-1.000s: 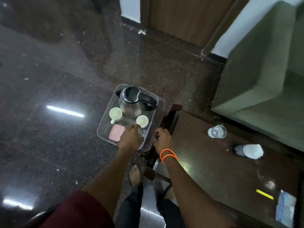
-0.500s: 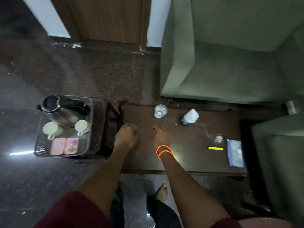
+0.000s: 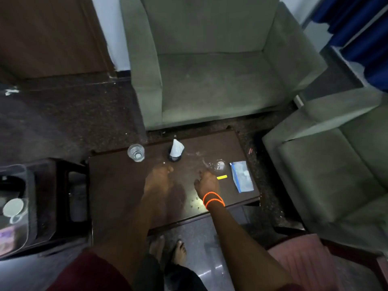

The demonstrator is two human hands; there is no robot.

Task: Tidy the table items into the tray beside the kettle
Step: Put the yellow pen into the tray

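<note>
Both hands hover over the dark surface [image 3: 117,185], blurred. The left hand [image 3: 158,181] and the right hand [image 3: 206,182] hold nothing; how far their fingers spread I cannot tell. Ahead stand a glass [image 3: 136,152] and a white-wrapped cup [image 3: 176,151]. A yellow strip [image 3: 222,177] and packet [image 3: 241,176] lie right. The tray [image 3: 31,206] sits far left.
</note>
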